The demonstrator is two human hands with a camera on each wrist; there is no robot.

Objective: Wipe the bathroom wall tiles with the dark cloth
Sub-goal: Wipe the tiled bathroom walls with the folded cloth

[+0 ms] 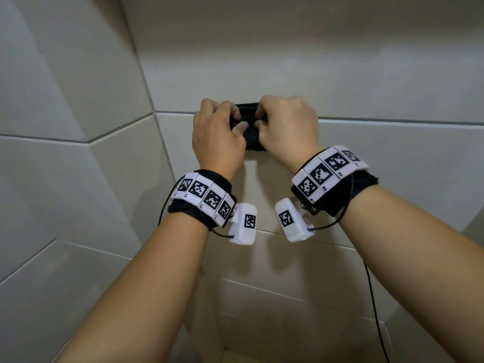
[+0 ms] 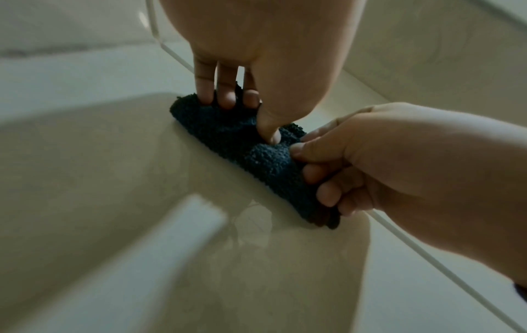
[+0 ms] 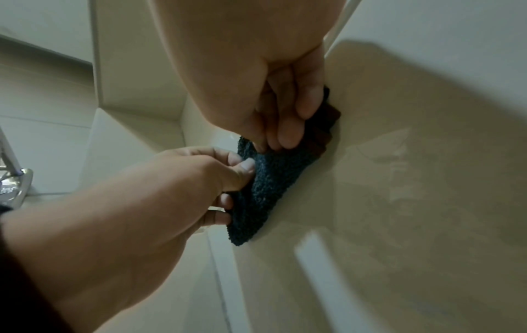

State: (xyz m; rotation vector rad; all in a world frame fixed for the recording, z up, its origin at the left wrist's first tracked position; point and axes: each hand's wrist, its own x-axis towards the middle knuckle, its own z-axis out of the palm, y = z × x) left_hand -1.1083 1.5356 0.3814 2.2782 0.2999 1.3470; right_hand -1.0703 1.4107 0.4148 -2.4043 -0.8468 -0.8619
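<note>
Fingers of the left hand curled down into the dark cloth, thumb dug into its nap near the middle; fingers of the right hand likewise bent and pinching the cloth's other end. Both hands grasping, knuckles raised, neither released.

Dark cloth bunched into a thick, nubbly wad, pressed flat against the wall tiles, lying across a horizontal grout line and just right of the inside corner of the two walls. In the left wrist view, cloth stretched as a long strip between the two hands, left hand above, right hand at the lower end, its edge touching the glossy tile. In the right wrist view, same cloth held against the tile, right hand on top, left hand gripping from the side.

Around each wrist, a black band with white marker blocks printed in black squares, and a small white camera housing hanging beneath; a thin black cable trailing down from the right wrist. Pale beige tiles all round, shiny, with dim reflections. At the far left of the right wrist view, a chrome fitting, only partly seen.
</note>
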